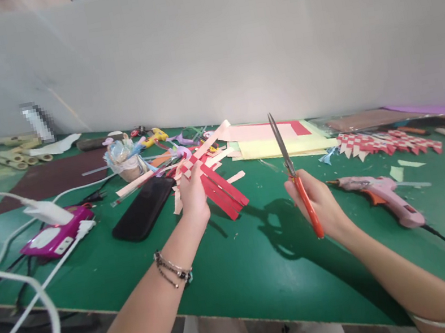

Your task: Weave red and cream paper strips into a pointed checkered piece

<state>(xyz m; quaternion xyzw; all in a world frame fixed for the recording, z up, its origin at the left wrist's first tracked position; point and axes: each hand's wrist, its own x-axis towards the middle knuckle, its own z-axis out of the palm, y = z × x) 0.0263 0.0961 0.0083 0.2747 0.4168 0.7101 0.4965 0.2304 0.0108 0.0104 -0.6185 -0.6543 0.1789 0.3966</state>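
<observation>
Two hands are working a half-woven paper mat above a green bench.

The left hand (192, 192) is closing its fingers on a partly woven mat of red and cream paper strips (211, 177), holding it just above the bench (240, 266) at centre; the right hand (317, 204) is gripping one pair of orange-handled scissors (295, 176), blades pointing up and away and nearly shut. The weave is looking only partly done: a small checkered patch is showing by the fingers, while long strip ends are sticking out loose and untrimmed. One finished-looking checkered piece (388, 142) is lying far right, one pink glue gun (382, 195) is resting near right, one black phone (144, 209) is lying left of the mat, and sheets of coloured paper (282, 141) are lying beyond.
</observation>
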